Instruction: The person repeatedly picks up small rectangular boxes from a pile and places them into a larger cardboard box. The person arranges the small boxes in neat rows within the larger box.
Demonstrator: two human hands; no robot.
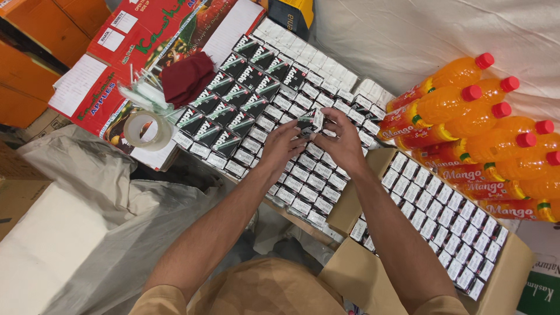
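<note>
Both hands meet over a wide spread of small black-and-white juice cartons [291,169] standing in rows. My left hand [281,146] and my right hand [338,142] together grip one small carton [310,120] lifted just above the rows. Its black face points up and left. A block of cartons [233,111] further left lies flat with black printed faces up.
An open cardboard box [513,274] at right is filled with the same cartons. Orange drink bottles [478,134] with red caps lie stacked at far right. A roll of tape [146,129], straws [143,93] and a maroon cloth [186,79] rest on red fruit boxes [99,87].
</note>
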